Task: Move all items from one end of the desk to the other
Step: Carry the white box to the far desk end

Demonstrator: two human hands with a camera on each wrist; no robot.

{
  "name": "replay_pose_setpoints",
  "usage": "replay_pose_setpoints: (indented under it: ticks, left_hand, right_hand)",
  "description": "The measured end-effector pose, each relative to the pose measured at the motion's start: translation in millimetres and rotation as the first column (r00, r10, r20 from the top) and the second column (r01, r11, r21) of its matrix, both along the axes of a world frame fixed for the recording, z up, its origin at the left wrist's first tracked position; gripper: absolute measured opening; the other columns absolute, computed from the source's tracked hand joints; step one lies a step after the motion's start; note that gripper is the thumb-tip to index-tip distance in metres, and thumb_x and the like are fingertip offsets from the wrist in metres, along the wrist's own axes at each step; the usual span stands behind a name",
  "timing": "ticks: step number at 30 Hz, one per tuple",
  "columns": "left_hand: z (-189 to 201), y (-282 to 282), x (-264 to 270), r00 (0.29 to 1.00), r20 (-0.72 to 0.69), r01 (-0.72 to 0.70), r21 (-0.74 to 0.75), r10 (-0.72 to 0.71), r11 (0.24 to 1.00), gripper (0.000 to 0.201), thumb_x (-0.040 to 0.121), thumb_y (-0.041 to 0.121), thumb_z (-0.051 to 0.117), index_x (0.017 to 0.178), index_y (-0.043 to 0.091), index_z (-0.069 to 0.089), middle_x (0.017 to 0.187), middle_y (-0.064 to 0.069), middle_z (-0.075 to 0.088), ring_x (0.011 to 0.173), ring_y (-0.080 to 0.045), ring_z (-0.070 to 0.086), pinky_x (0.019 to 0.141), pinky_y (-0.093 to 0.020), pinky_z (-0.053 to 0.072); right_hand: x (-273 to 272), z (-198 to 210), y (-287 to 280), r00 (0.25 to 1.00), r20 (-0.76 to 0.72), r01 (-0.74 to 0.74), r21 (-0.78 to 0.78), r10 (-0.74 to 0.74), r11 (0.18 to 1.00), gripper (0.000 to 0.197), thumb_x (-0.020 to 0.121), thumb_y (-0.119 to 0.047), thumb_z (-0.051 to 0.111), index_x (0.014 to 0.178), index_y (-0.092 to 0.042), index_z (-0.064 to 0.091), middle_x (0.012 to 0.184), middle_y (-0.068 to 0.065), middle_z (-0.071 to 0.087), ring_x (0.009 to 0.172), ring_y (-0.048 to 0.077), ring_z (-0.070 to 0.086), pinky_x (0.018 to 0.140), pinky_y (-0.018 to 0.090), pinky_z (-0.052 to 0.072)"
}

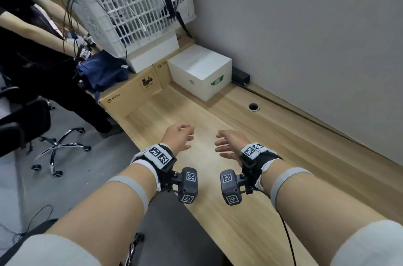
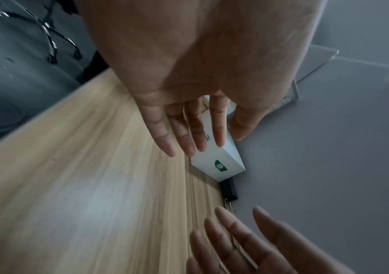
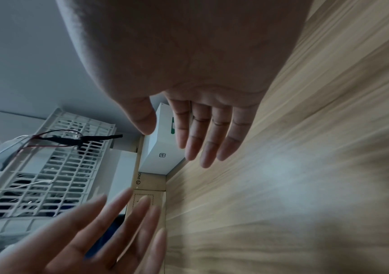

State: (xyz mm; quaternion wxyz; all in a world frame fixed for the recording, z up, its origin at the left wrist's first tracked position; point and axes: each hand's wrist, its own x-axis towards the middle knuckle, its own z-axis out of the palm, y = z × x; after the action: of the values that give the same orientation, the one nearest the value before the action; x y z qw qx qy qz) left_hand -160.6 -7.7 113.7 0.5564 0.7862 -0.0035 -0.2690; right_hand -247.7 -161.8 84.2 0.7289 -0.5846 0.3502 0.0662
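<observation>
A white box with a green label [image 1: 199,70] [image 2: 219,165] [image 3: 160,153] stands on the wooden desk [image 1: 250,156] at its far end, against the wall. Beside it lie brown cardboard boxes [image 1: 133,89] [image 3: 149,185] carrying a white laundry basket [image 1: 135,10] [image 3: 53,166]. My left hand [image 1: 180,137] [image 2: 189,129] and right hand [image 1: 229,143] [image 3: 203,133] hover over the middle of the desk, palms facing each other, fingers straight and spread. Neither touches anything. Both are well short of the white box.
The basket holds cables and dark items and sits on a flat white box [image 1: 154,54]. A blue cloth [image 1: 102,69] lies on the cardboard. Another person [image 1: 32,47] stands at the left by an office chair [image 1: 28,126]. A cable hole [image 1: 253,107] and black bracket [image 1: 239,76] lie near the wall.
</observation>
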Motion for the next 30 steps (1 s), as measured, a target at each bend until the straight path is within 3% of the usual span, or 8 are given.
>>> replay_pose_setpoints:
  ticks: [6, 9, 12, 15, 20, 24, 27, 30]
  left_hand:
    - [-20.6, -38.9, 55.9, 1.000, -0.007, -0.020, -0.034, 0.020, 0.999, 0.017, 0.098, 0.022, 0.059, 0.112, 0.016, 0.063, 0.117, -0.008, 0.062, 0.103, -0.020, 0.064, 0.091, -0.044, 0.057]
    - [-24.9, -52.6, 95.4, 0.999, 0.022, -0.045, -0.037, 0.046, 0.998, 0.023, 0.097, 0.018, 0.058, 0.119, 0.014, 0.062, 0.111, -0.006, 0.060, 0.100, -0.020, 0.062, 0.091, -0.044, 0.058]
    - [-29.7, -69.1, 141.1, 0.998, 0.021, -0.064, -0.075, 0.066, 0.995, 0.029, 0.097, 0.017, 0.057, 0.126, 0.013, 0.058, 0.117, -0.007, 0.058, 0.100, -0.020, 0.060, 0.092, -0.045, 0.057]
    - [-42.1, -85.4, 198.8, 0.995, 0.018, -0.097, -0.118, 0.100, 0.988, 0.033, 0.097, 0.020, 0.059, 0.129, 0.016, 0.055, 0.130, -0.006, 0.056, 0.113, -0.021, 0.060, 0.091, -0.042, 0.058]
    - [-60.4, -100.6, 281.4, 0.997, -0.030, -0.070, -0.139, 0.067, 0.988, 0.046, 0.094, 0.028, 0.065, 0.135, 0.021, 0.047, 0.137, -0.007, 0.050, 0.116, -0.021, 0.059, 0.094, -0.041, 0.057]
    - [-76.5, -103.4, 337.3, 0.995, -0.095, 0.030, -0.086, -0.038, 0.996, 0.068, 0.090, 0.037, 0.069, 0.147, 0.024, 0.035, 0.152, -0.011, 0.040, 0.131, -0.026, 0.051, 0.097, -0.042, 0.055]
    - [-93.0, -103.1, 372.2, 0.995, -0.099, 0.017, -0.077, -0.025, 0.997, 0.076, 0.090, 0.040, 0.070, 0.152, 0.028, 0.028, 0.156, -0.011, 0.035, 0.134, -0.029, 0.048, 0.099, -0.042, 0.054]
    - [-105.4, -103.1, 398.4, 0.991, -0.124, -0.052, -0.086, 0.041, 0.995, 0.081, 0.088, 0.041, 0.071, 0.154, 0.031, 0.025, 0.151, -0.007, 0.039, 0.130, -0.028, 0.050, 0.100, -0.042, 0.053]
  right_hand:
    - [48.7, -7.6, -16.6, 0.999, -0.024, 0.026, -0.027, -0.027, 0.999, 0.032, 0.097, -0.034, 0.052, 0.117, -0.010, 0.058, 0.091, 0.006, 0.061, 0.072, 0.019, 0.064, 0.066, 0.030, 0.052]
    - [76.0, -7.6, -26.0, 0.998, -0.040, 0.046, -0.060, -0.049, 0.997, 0.018, 0.098, -0.031, 0.054, 0.105, -0.014, 0.056, 0.093, 0.006, 0.061, 0.073, 0.021, 0.064, 0.067, 0.032, 0.053]
    - [107.1, -7.7, -34.3, 0.993, -0.063, 0.093, -0.073, -0.098, 0.993, 0.011, 0.098, -0.028, 0.054, 0.094, -0.018, 0.053, 0.093, 0.006, 0.059, 0.075, 0.022, 0.063, 0.070, 0.034, 0.053]
    - [150.7, -14.6, -37.9, 0.984, -0.094, 0.146, -0.079, -0.153, 0.986, 0.010, 0.097, -0.027, 0.055, 0.094, -0.017, 0.052, 0.096, 0.007, 0.057, 0.076, 0.022, 0.062, 0.077, 0.039, 0.055]
    - [214.1, -28.7, -42.7, 0.949, -0.073, 0.306, -0.015, -0.306, 0.952, 0.031, 0.095, -0.028, 0.061, 0.118, -0.009, 0.050, 0.102, 0.007, 0.052, 0.076, 0.022, 0.065, 0.083, 0.044, 0.058]
    - [258.2, -37.1, -51.8, 0.919, -0.070, 0.389, 0.006, -0.388, 0.921, 0.038, 0.094, -0.029, 0.063, 0.123, -0.014, 0.045, 0.105, 0.003, 0.053, 0.084, 0.023, 0.070, 0.085, 0.049, 0.059]
    - [290.0, -45.7, -54.6, 0.892, -0.061, 0.451, 0.051, -0.448, 0.891, 0.037, 0.093, -0.028, 0.064, 0.122, -0.014, 0.045, 0.120, 0.007, 0.052, 0.095, 0.026, 0.072, 0.079, 0.048, 0.061]
    - [317.6, -55.5, -54.9, 0.863, -0.049, 0.504, 0.135, -0.503, 0.853, 0.061, 0.088, -0.035, 0.070, 0.137, -0.018, 0.038, 0.137, 0.011, 0.044, 0.104, 0.032, 0.068, 0.074, 0.048, 0.062]
